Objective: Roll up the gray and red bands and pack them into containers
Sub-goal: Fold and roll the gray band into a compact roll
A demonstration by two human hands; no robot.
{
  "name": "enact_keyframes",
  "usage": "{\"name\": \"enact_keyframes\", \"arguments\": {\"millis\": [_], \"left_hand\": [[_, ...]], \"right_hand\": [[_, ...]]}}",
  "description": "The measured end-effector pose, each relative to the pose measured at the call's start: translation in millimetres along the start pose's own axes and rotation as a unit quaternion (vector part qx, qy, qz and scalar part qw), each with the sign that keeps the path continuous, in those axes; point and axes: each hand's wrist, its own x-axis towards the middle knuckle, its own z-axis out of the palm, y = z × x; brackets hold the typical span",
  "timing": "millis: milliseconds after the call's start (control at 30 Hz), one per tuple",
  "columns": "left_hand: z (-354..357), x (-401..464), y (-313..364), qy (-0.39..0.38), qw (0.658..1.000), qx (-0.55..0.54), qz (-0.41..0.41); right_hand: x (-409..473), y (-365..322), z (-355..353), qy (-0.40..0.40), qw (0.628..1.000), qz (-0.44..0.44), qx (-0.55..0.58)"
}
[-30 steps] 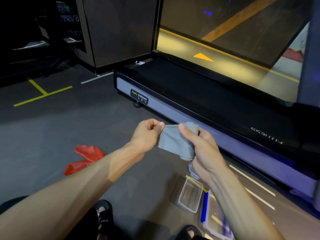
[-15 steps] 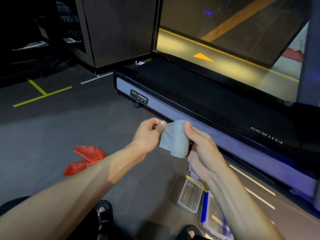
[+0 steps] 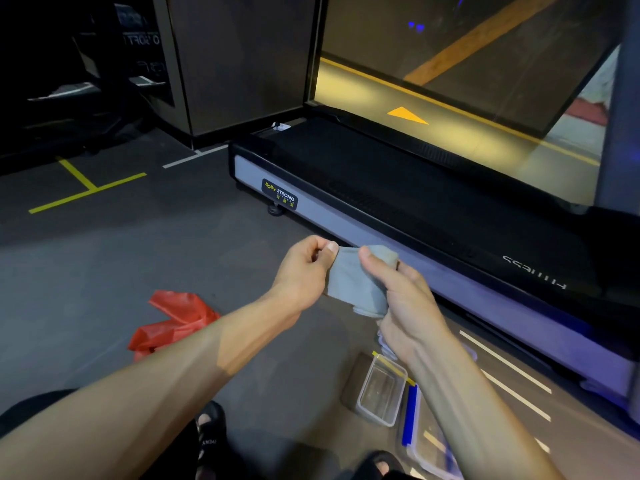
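Right now both hands pinch the gray band [image 3: 349,282] mid-air: left hand [image 3: 304,271] on loose end, right hand [image 3: 405,299] round the roll. Risk: roll slackens w/o tension. Red band [image 3: 173,323] lies on floor left of the hands, container [image 3: 381,393] below right hand.

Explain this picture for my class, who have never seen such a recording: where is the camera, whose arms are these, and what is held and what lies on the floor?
The camera sits on a person's head and looks down at their own two bare arms. The left hand pinches one end of a soft gray stretch band, and the right hand grips its half-rolled other end. On the dark gym floor lies a crumpled red band, not yet rolled. Below the right arm stands a small clear plastic container, open and seemingly empty, beside a clear lid with a blue clip. Behind the hands is a black treadmill.
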Motion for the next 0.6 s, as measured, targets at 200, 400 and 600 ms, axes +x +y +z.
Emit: {"name": "enact_keyframes", "arguments": {"millis": [200,400,600], "left_hand": [[1.6,-1.1,-1.3,-0.005,1.0,0.009,0.007],[8.7,-3.7,5.8,0.005,1.0,0.012,0.026],[18.3,-9.2,12.2,0.008,1.0,0.006,0.027]], "right_hand": [[1.7,-0.9,-8.5,-0.029,0.999,-0.013,-0.032],[3.1,-1.4,-7.4,-0.029,0.999,-0.015,-0.003],[3.1,-5.7,-8.2,0.004,1.0,0.015,0.016]]}}
